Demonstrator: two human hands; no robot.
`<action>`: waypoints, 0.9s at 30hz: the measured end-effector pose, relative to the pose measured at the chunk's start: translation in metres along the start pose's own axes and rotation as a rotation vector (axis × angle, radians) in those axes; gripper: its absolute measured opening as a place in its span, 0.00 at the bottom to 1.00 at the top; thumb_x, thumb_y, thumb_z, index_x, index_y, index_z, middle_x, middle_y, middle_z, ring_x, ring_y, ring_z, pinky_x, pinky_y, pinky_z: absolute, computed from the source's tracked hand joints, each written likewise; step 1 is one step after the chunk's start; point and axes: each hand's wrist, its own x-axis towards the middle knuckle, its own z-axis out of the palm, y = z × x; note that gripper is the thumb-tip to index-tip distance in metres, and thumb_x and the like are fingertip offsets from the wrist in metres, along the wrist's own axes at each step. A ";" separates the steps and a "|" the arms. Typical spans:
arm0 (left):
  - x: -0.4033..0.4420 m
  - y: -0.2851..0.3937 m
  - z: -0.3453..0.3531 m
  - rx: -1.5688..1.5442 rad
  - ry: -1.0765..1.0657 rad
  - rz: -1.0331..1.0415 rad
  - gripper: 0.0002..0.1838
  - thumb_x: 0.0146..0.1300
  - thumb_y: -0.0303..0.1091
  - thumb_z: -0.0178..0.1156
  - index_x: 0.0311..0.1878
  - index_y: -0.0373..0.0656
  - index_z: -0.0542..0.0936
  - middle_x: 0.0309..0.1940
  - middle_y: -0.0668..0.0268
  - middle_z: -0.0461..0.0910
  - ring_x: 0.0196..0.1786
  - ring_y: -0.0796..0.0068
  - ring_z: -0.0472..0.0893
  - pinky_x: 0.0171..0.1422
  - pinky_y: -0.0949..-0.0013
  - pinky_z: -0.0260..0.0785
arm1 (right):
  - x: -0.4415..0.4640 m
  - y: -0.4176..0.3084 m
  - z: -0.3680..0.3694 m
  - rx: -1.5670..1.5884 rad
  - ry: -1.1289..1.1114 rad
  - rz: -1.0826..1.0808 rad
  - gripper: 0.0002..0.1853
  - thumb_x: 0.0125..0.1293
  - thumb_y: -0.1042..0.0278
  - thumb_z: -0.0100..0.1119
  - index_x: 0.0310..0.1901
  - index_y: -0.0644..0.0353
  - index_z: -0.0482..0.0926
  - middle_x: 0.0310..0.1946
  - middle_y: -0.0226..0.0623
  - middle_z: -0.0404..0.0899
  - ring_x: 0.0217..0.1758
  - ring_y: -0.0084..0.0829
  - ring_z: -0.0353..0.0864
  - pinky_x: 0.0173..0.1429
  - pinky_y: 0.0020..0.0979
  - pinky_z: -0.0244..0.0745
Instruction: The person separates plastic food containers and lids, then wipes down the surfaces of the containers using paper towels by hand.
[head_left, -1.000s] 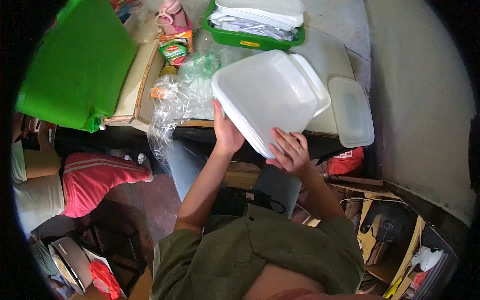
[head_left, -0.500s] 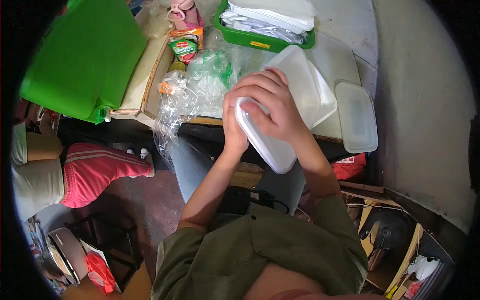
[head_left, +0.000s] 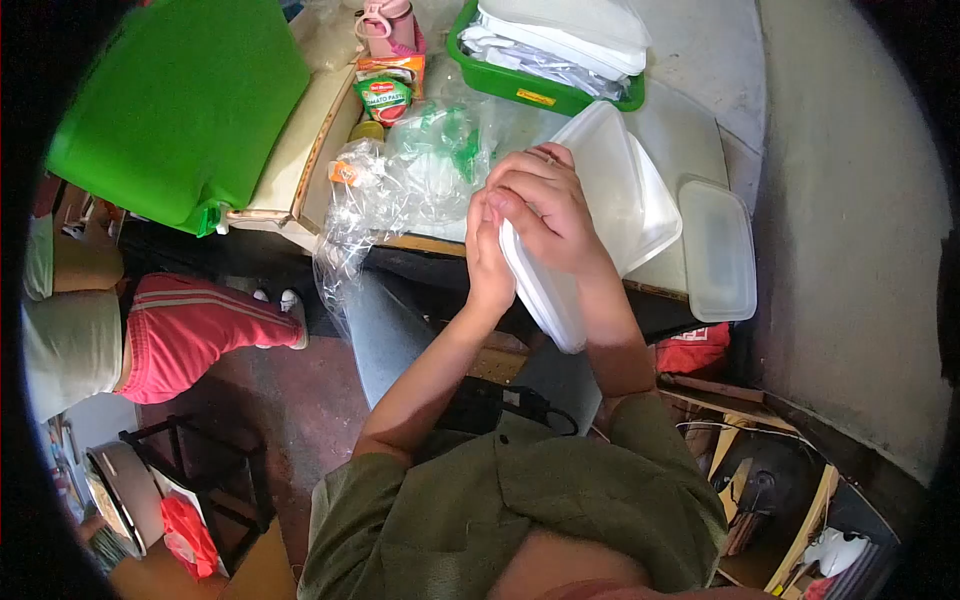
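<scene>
"Hands first, please: what is being held?"

"A white tub (head_left: 608, 190) is gripped by both. Its left side is met by the left hand (head_left: 490, 265), and its rim is covered by the fingers of the right hand (head_left: 545, 210), which are folded over towards the left fingertips."

"How far apart are the fingers spread?"

"They are bunched together, curled round the rim; how hard it is squeezed cannot be told."

"And how is the tub kept?"

"Tilted, at the table's near edge, with one end pointed down from the grip towards the lap. Just behind it, to the right, a second white tub (head_left: 657, 215) is partly hidden."

"What is seen farther out?"

"Left of the grip, a clear plastic bag (head_left: 365, 215) is draped over the table edge. To the right, a clear lid (head_left: 720, 250) is laid flat. Beyond the grip, a green basket (head_left: 535, 85) is filled with white things, and beyond the bag a tomato paste pouch (head_left: 384, 100) is placed near a pink bottle (head_left: 388, 28)."
</scene>
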 end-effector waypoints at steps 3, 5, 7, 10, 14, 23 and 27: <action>0.000 -0.002 -0.001 0.019 -0.003 0.051 0.21 0.73 0.44 0.38 0.56 0.37 0.68 0.47 0.61 0.71 0.51 0.74 0.70 0.57 0.71 0.61 | 0.001 -0.001 0.000 0.014 -0.005 0.019 0.08 0.60 0.65 0.59 0.27 0.58 0.79 0.29 0.29 0.77 0.36 0.30 0.76 0.56 0.35 0.56; 0.001 -0.001 -0.002 0.025 -0.033 0.032 0.22 0.73 0.44 0.38 0.57 0.37 0.68 0.48 0.61 0.72 0.52 0.73 0.71 0.58 0.71 0.61 | 0.000 -0.001 0.001 0.009 -0.005 0.026 0.08 0.60 0.65 0.59 0.28 0.58 0.79 0.29 0.28 0.77 0.36 0.30 0.76 0.56 0.35 0.55; 0.002 -0.001 -0.002 0.021 -0.033 0.019 0.22 0.73 0.45 0.38 0.57 0.37 0.68 0.49 0.61 0.72 0.53 0.73 0.70 0.59 0.71 0.61 | 0.001 0.000 0.002 0.005 -0.004 0.032 0.07 0.60 0.65 0.59 0.28 0.58 0.80 0.29 0.28 0.77 0.36 0.30 0.76 0.56 0.35 0.55; 0.003 -0.011 -0.009 0.034 -0.050 0.047 0.23 0.73 0.46 0.38 0.58 0.37 0.67 0.49 0.61 0.71 0.54 0.73 0.70 0.61 0.69 0.60 | 0.002 0.000 0.004 0.022 0.006 0.040 0.09 0.58 0.62 0.62 0.26 0.56 0.78 0.29 0.28 0.77 0.35 0.30 0.75 0.56 0.38 0.55; 0.003 -0.008 -0.012 0.155 -0.088 0.268 0.25 0.72 0.50 0.41 0.59 0.37 0.67 0.52 0.60 0.70 0.56 0.71 0.69 0.64 0.66 0.59 | 0.004 -0.027 -0.005 -0.094 -0.072 0.025 0.13 0.51 0.60 0.68 0.23 0.54 0.73 0.29 0.27 0.76 0.37 0.31 0.75 0.59 0.39 0.54; -0.014 -0.004 -0.007 0.345 0.027 0.195 0.23 0.70 0.50 0.43 0.55 0.39 0.67 0.50 0.62 0.69 0.57 0.72 0.68 0.64 0.67 0.58 | -0.004 -0.018 0.005 -0.057 -0.091 0.021 0.13 0.43 0.63 0.67 0.22 0.51 0.69 0.28 0.25 0.74 0.37 0.31 0.72 0.57 0.39 0.54; -0.008 -0.013 -0.011 0.209 -0.022 0.160 0.20 0.69 0.44 0.42 0.55 0.40 0.67 0.50 0.63 0.69 0.56 0.73 0.68 0.64 0.68 0.58 | -0.004 -0.015 0.009 -0.053 -0.029 0.017 0.12 0.38 0.70 0.62 0.21 0.53 0.66 0.28 0.26 0.74 0.35 0.33 0.70 0.51 0.35 0.55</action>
